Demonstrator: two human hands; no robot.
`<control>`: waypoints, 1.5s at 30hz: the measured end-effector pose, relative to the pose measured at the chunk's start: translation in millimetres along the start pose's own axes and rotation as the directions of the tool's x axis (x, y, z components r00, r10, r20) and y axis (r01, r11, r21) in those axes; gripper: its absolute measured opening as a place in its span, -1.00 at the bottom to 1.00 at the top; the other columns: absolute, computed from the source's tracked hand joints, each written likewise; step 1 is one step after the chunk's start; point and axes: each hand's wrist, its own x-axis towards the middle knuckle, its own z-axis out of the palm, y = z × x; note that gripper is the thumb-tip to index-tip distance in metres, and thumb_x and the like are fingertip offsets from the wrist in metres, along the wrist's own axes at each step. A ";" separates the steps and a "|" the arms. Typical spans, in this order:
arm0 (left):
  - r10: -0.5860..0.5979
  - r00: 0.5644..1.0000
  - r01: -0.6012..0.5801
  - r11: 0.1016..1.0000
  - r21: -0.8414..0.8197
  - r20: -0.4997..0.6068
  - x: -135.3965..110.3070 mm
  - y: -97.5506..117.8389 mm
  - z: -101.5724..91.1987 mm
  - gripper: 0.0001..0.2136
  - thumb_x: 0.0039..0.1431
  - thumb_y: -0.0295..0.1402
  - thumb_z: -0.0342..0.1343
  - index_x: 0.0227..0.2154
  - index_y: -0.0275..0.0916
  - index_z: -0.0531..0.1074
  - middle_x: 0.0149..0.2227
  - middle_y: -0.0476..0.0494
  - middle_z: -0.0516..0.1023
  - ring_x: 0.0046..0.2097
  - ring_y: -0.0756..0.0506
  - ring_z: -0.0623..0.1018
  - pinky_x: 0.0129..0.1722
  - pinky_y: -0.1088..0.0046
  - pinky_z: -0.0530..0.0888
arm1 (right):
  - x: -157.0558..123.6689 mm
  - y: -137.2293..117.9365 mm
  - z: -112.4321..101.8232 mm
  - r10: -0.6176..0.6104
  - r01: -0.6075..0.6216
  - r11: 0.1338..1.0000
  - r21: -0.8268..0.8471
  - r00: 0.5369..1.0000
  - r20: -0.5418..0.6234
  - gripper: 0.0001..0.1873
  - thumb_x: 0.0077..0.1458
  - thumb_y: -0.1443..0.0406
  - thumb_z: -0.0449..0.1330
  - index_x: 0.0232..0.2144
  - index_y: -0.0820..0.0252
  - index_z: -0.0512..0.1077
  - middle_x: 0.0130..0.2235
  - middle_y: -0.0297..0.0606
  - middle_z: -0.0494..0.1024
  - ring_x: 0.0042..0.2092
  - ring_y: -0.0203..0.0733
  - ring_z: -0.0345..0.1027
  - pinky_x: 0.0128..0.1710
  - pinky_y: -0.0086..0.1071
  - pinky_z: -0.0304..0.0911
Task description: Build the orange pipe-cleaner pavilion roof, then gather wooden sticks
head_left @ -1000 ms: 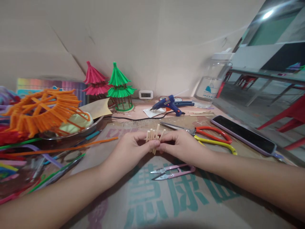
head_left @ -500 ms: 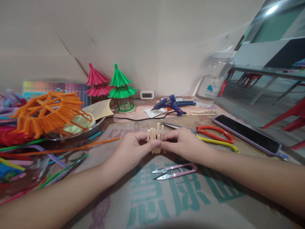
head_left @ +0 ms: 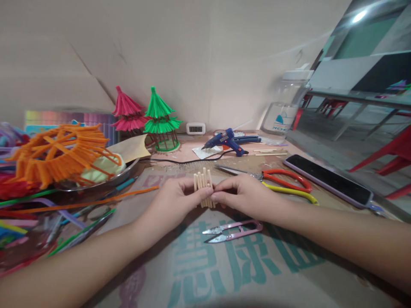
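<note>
Several short wooden sticks [head_left: 202, 177] stand upright in a small bundle over the brown printed paper [head_left: 154, 265]. My left hand [head_left: 180, 194] is closed around the bundle from the left, its thumb pressed across the front. From the right, my right hand [head_left: 242, 192] pinches at the bundle's edge, thumb and forefinger together; the sticks at its fingertips are partly hidden. Pink-handled thread snips [head_left: 237, 230] lie just below the hands. Behind my right hand rest pliers [head_left: 285, 182] with one red and one yellow handle.
A blue glue gun [head_left: 224, 140] rests on white paper at the back, its cord running left. Green [head_left: 163, 122] and pink [head_left: 128, 109] pipe-cleaner towers stand by the wall. An orange pipe-cleaner roof [head_left: 61, 156] sits at left; a phone [head_left: 327, 179] and water bottle [head_left: 285, 105] at right.
The whole view has shifted slightly, so things appear a little further left. My right fingertips have slid lower on the bundle, and the tall stick at its right edge sits closer to the others.
</note>
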 end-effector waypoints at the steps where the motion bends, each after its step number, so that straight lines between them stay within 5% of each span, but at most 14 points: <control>1: -0.007 1.000 0.008 1.000 -0.017 0.013 0.2 1.4 -0.2 -0.73 0.19 -0.15 0.22 -0.38 -0.27 0.65 -0.34 -0.15 0.72 -0.33 -0.11 0.62 -0.34 0.44 0.50 | -0.3 -0.2 -0.7 0.009 -0.009 1.000 0.010 1.000 0.004 -0.73 0.23 0.19 0.24 -0.43 0.18 0.64 -0.52 -0.39 0.50 -0.46 -0.30 0.26 -0.43 -0.40 0.12; 8: -0.064 0.998 0.064 0.994 -0.092 0.010 1.3 5.7 -0.9 -0.77 0.17 -0.18 0.25 -0.33 -0.25 0.67 -0.32 -0.11 0.74 -0.30 -0.12 0.65 -0.29 0.43 0.54 | -0.5 -4.3 -4.1 0.076 -0.096 0.967 0.235 0.993 0.094 -0.66 0.26 0.24 0.19 -0.57 0.20 0.41 -0.58 -0.40 0.39 -0.57 -0.39 0.10 -0.54 -0.44 0.00; 17: -0.063 0.998 0.066 0.989 -0.129 0.027 2.6 3.9 -1.0 -0.76 0.19 -0.14 0.27 -0.39 -0.22 0.64 -0.32 -0.09 0.75 -0.29 -0.13 0.66 -0.26 0.43 0.56 | -1.4 1.4 -5.9 0.061 -0.119 0.914 0.389 0.985 0.160 -0.63 0.25 0.13 0.24 -0.54 0.20 0.43 -0.68 -0.51 0.20 -0.65 -0.43 -0.06 -0.62 -0.45 -0.14; 27: -0.051 0.997 0.058 0.989 -0.137 0.053 1.3 -0.7 -2.2 -0.71 0.19 -0.09 0.29 -0.27 -0.23 0.67 -0.27 -0.11 0.75 -0.28 -0.12 0.66 -0.27 0.43 0.55 | -0.3 -2.2 -5.6 0.082 -0.091 0.973 0.214 0.995 0.052 -0.65 0.20 0.11 0.29 -0.53 0.19 0.48 -0.61 -0.43 0.36 -0.60 -0.40 0.07 -0.59 -0.43 -0.05; 33: -0.042 0.996 0.059 0.975 -0.213 0.085 2.1 -1.2 -1.2 -0.74 0.24 -0.12 0.26 -0.29 -0.23 0.66 -0.29 -0.11 0.75 -0.31 -0.09 0.66 -0.29 0.47 0.54 | -0.6 0.1 -6.2 0.070 -0.093 0.964 0.248 0.993 0.100 -0.65 0.26 0.15 0.22 -0.52 0.19 0.46 -0.66 -0.47 0.28 -0.64 -0.41 0.00 -0.63 -0.44 -0.10; 37: -0.085 0.996 0.091 0.978 -0.186 0.042 2.3 0.2 -1.6 -0.69 0.21 -0.06 0.29 -0.31 -0.25 0.66 -0.32 -0.12 0.74 -0.34 -0.10 0.64 -0.33 0.46 0.53 | -4.5 -4.5 -7.2 0.077 -0.094 0.970 0.222 0.993 0.084 -0.67 0.25 0.16 0.24 -0.52 0.19 0.49 -0.58 -0.39 0.44 -0.58 -0.37 0.16 -0.57 -0.44 0.05; 42: -0.133 0.991 0.135 0.978 -0.158 0.022 3.4 -4.3 -3.4 -0.58 0.15 0.06 0.31 -0.26 -0.24 0.70 -0.29 -0.21 0.76 -0.30 -0.17 0.69 -0.33 0.41 0.57 | -10.4 -9.7 -54.6 -0.005 0.017 0.992 -0.122 0.995 0.099 -0.78 0.22 0.21 0.26 -0.39 0.13 0.65 -0.43 -0.30 0.65 -0.42 -0.22 0.43 -0.41 -0.38 0.23; 45: -0.169 0.986 0.168 0.979 -0.117 0.003 7.3 -9.1 -3.9 -0.51 0.04 0.16 0.34 -0.30 -0.21 0.72 -0.27 -0.26 0.78 -0.27 -0.24 0.71 -0.35 0.37 0.60 | -3.8 4.6 -110.9 -0.039 0.009 0.871 -0.491 0.998 -0.052 -0.85 0.19 0.24 0.31 -0.33 0.12 0.70 -0.37 -0.28 0.70 -0.34 -0.17 0.49 -0.33 -0.37 0.24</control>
